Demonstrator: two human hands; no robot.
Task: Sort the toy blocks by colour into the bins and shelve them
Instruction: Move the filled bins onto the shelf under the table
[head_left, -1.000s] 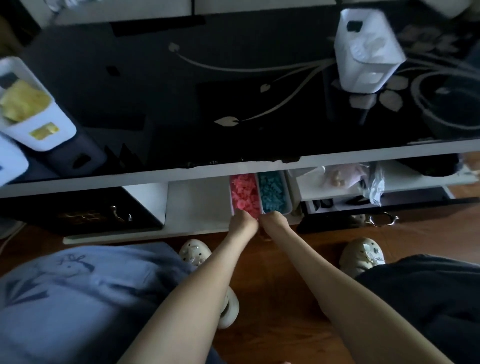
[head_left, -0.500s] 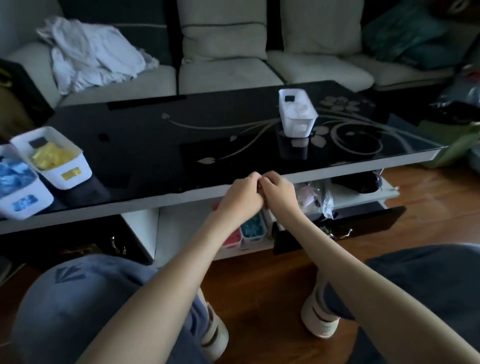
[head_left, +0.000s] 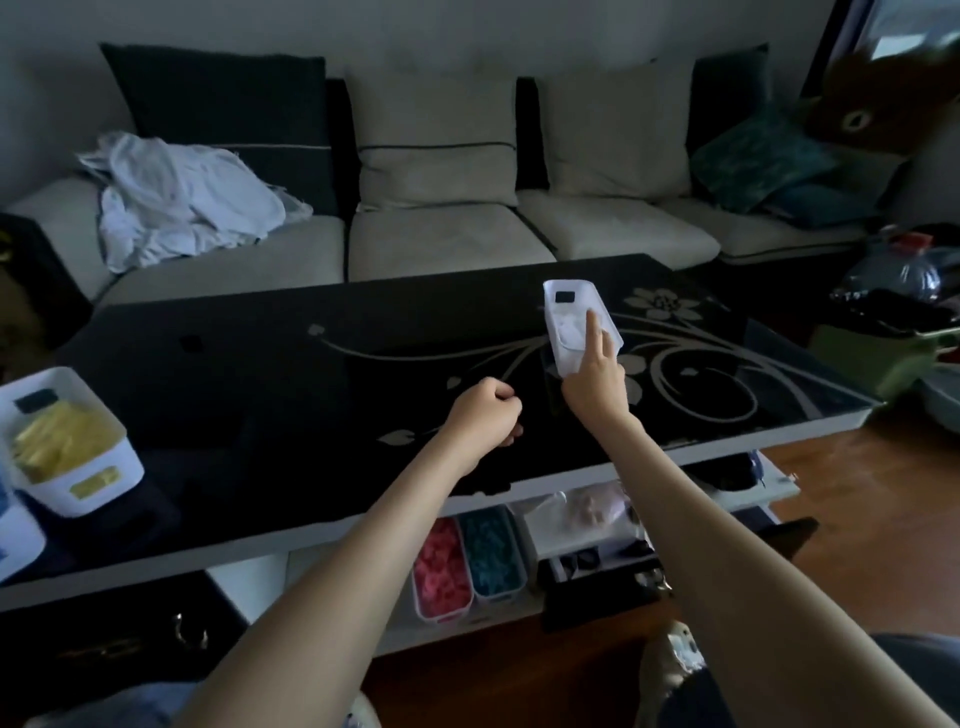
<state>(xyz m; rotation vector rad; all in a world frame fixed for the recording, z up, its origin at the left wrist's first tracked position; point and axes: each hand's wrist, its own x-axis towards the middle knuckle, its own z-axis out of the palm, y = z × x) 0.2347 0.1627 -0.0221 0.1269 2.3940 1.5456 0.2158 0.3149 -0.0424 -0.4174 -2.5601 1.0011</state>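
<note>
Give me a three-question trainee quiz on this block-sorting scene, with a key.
1. True or false: the pink bin and the teal bin stand side by side below the table top.
2. Which hand reaches the white bin on the table top? A) left B) right C) neither
3. Fill in: the left-end bin, fully in view, holds ___ blocks.
Key: 1 true; 2 B, the right hand; 3 yellow.
</note>
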